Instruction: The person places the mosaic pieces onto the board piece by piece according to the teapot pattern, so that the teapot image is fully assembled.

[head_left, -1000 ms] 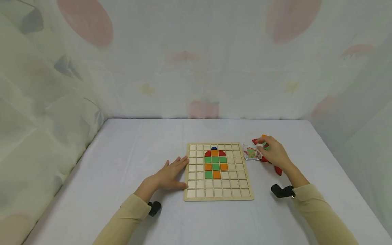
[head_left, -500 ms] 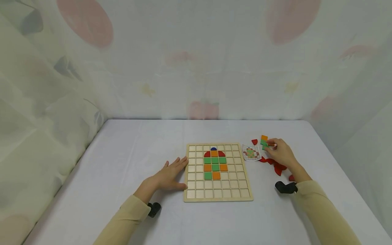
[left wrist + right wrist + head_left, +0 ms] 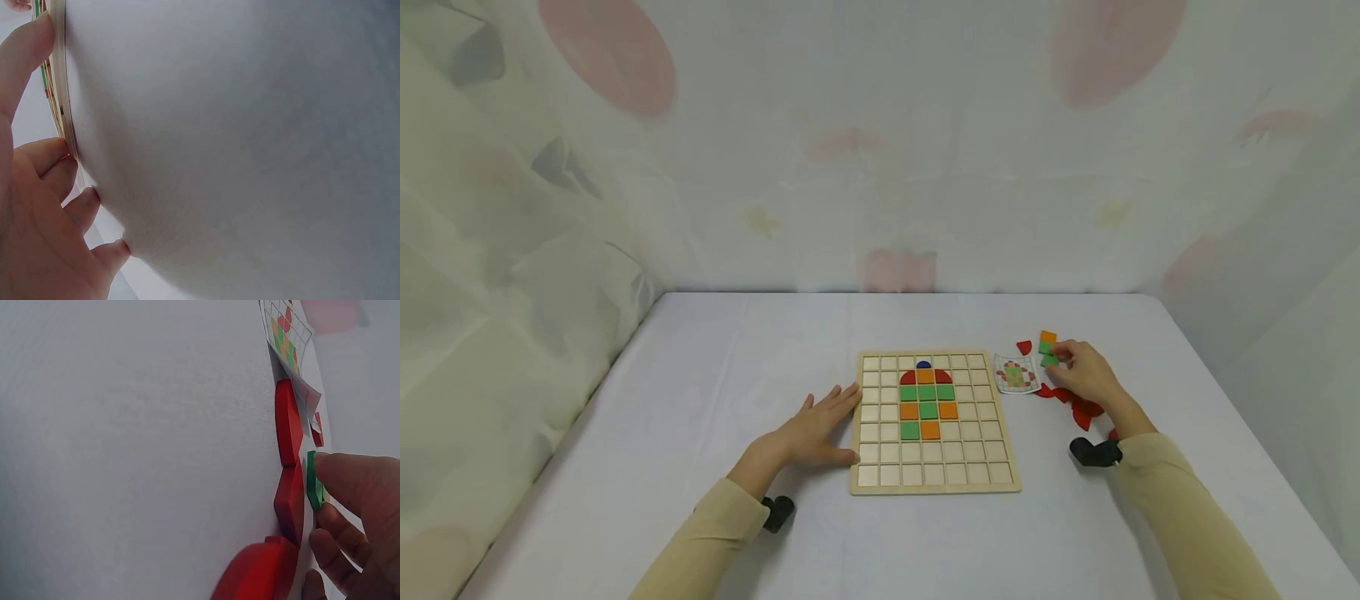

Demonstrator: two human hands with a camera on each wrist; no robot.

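Note:
My left hand (image 3: 820, 425) lies on the table with fingers spread, thumb and fingertips touching the left edge of the wooden grid board (image 3: 932, 487). Green, orange, red and blue tiles fill part of the board's upper middle. At the right, my right hand (image 3: 1084, 373) pinches a green square tile (image 3: 314, 481) between thumb and fingers, low at the table. Another green tile (image 3: 1046, 347) and an orange tile (image 3: 1048, 337) lie just beyond. The pattern card (image 3: 1017, 375) is between that hand and the board.
Several red curved pieces (image 3: 1081, 410) lie below the right hand, and the right wrist view shows them in a row (image 3: 289, 422). A single red piece (image 3: 1024, 347) sits behind the card. Patterned cloth walls (image 3: 880, 167) border the table at the back and sides.
My right hand has drawn back to the right from beside the card, uncovering red pieces, and its fingers have come onto the green tile. The left hand stays at the board's edge.

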